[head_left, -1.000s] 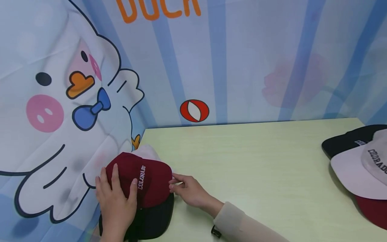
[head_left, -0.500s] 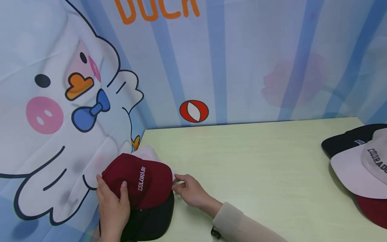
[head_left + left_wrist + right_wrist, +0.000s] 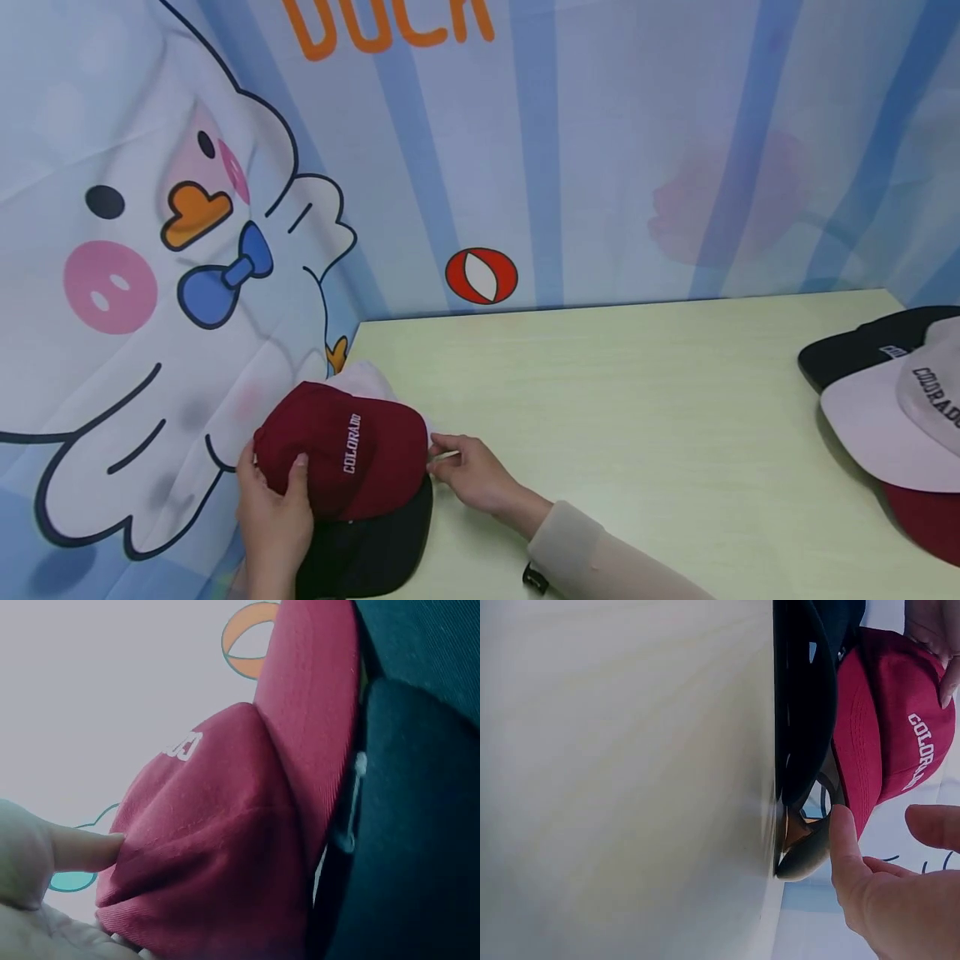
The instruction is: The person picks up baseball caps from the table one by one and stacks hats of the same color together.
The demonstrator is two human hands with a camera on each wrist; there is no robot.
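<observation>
A dark red baseball cap (image 3: 322,450) with white COLORADO lettering lies on top of a black cap (image 3: 367,550) at the table's left end. Part of a white cap (image 3: 363,380) shows behind it. My left hand (image 3: 273,517) holds the red cap's near left side, thumb on the crown; in the left wrist view the thumb (image 3: 90,849) presses the cloth while the other fingers lie at its lower edge. In the right wrist view, my right hand (image 3: 900,900) touches the red brim (image 3: 857,742) with its extended index finger, and the thumb stands apart from the cap.
More caps lie at the table's right edge: a black one (image 3: 855,350), a white one (image 3: 877,433) and a dark red one (image 3: 926,521), overlapping. A printed duck cloth (image 3: 187,350) hangs at the left and back of the pale table (image 3: 637,400).
My left hand has slid back from the top of the red crown toward its near left edge, its fingers less spread over the cloth. The right hand has hardly moved.
</observation>
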